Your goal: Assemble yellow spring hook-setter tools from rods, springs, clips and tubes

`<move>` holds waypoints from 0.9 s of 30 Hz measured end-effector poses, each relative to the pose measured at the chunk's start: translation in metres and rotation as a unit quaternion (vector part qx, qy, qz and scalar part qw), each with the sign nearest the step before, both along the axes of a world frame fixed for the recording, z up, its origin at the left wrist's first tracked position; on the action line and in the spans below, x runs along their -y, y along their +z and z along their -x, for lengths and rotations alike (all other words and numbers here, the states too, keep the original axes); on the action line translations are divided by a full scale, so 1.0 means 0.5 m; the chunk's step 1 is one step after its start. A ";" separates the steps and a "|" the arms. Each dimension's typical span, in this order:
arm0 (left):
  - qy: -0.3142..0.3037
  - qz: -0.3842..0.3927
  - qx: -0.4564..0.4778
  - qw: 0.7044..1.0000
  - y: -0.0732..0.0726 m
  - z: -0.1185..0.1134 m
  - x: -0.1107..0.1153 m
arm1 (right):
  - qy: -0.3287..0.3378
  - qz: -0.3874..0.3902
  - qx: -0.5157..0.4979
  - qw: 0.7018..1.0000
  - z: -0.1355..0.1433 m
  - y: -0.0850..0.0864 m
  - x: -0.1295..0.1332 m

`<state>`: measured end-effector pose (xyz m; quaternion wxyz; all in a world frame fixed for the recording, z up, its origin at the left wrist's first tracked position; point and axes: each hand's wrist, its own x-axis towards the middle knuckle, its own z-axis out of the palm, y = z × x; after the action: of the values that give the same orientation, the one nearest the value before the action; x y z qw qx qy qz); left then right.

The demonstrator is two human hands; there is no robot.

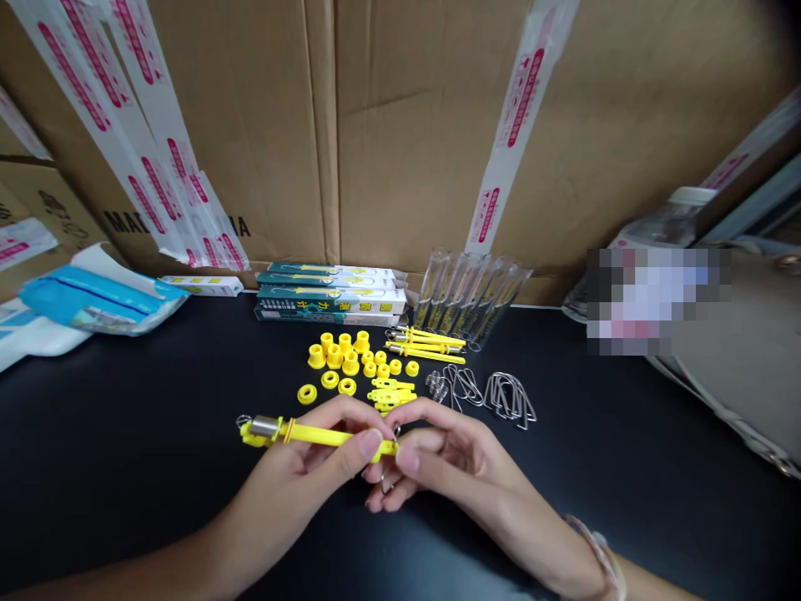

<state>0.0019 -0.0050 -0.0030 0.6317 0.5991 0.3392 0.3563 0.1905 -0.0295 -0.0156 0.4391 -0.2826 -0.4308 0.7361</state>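
My left hand (335,442) is closed around a yellow spring-scale rod (316,434), thumb on top. The rod lies nearly level, its metal cylinder (266,427) and wire loop at the left end. At its right end, my right hand (438,459) pinches a small wire hook (386,484), mostly hidden by the fingers. The fingertips of both hands almost meet there. Just beyond them lie flat yellow plastic pieces (393,392), yellow flanged bushings (335,357) and small yellow rings (306,394). To their right are small coil springs (436,386) and bent wire hooks (510,399).
More yellow rods (431,345) lie behind the loose parts. Clear tubes (469,296) lean beside stacked printed boxes (331,296) against a large cardboard box (400,125). A blue packet (106,296) is at left; a plastic bottle (663,221) and grey bag (744,359) at right.
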 end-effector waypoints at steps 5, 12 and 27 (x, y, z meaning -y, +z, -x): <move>-0.022 -0.026 -0.027 0.999 -0.002 0.004 0.001 | 0.006 -0.002 -0.018 1.000 0.003 -0.011 -0.005; -0.072 0.104 -0.049 0.991 0.013 0.014 0.013 | -0.069 -0.024 0.038 0.997 -0.006 -0.018 -0.015; 0.019 -0.063 -0.084 0.994 -0.012 0.000 0.009 | -0.004 0.056 -0.033 0.998 0.010 -0.012 -0.004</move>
<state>0.0019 -0.0094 -0.0092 0.5547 0.6590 0.3797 0.3374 0.1855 -0.0274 -0.0218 0.4393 -0.2837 -0.3734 0.7662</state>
